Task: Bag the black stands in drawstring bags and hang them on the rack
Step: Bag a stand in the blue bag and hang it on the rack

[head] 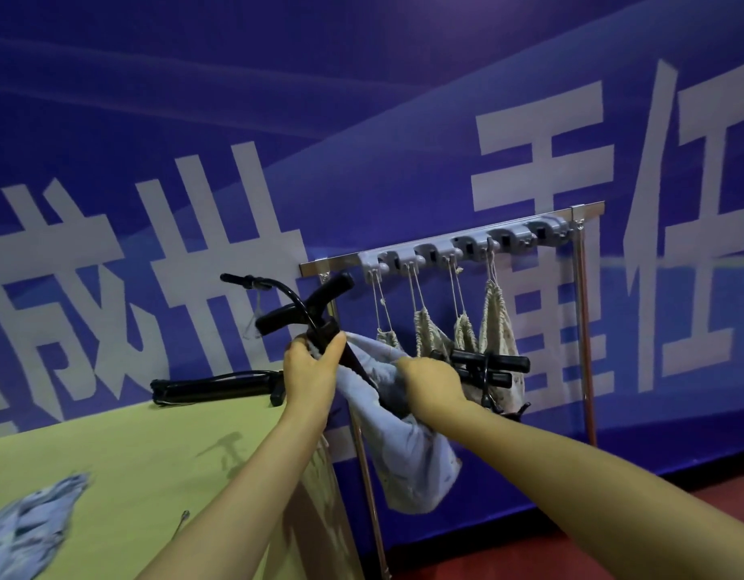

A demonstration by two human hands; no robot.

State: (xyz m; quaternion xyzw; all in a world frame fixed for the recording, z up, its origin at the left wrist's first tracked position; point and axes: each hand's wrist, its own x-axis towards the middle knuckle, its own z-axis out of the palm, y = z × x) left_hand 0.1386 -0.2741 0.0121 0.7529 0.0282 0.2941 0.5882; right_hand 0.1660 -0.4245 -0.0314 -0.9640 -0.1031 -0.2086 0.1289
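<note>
A black stand [307, 303] with a T-shaped top and a curved neck pokes out of a light blue drawstring bag [408, 454]. My left hand [309, 366] grips the stand's shaft together with the bag's left rim. My right hand [429, 380] holds the bag's right rim, pulling the mouth wide. Behind them stands the metal rack [584, 328] with a grey hook bar [466, 244]. Several beige drawstring bags [498, 328] hang from its hooks by their cords, and a black stand [491, 366] sticks out of one. Another black stand [211, 387] lies on the green table.
The green-covered table [131, 462] fills the lower left, with another light blue bag [27, 525] crumpled at its near left. A blue banner wall [362, 119] runs behind everything. Red floor [613, 537] shows at the lower right beneath the rack.
</note>
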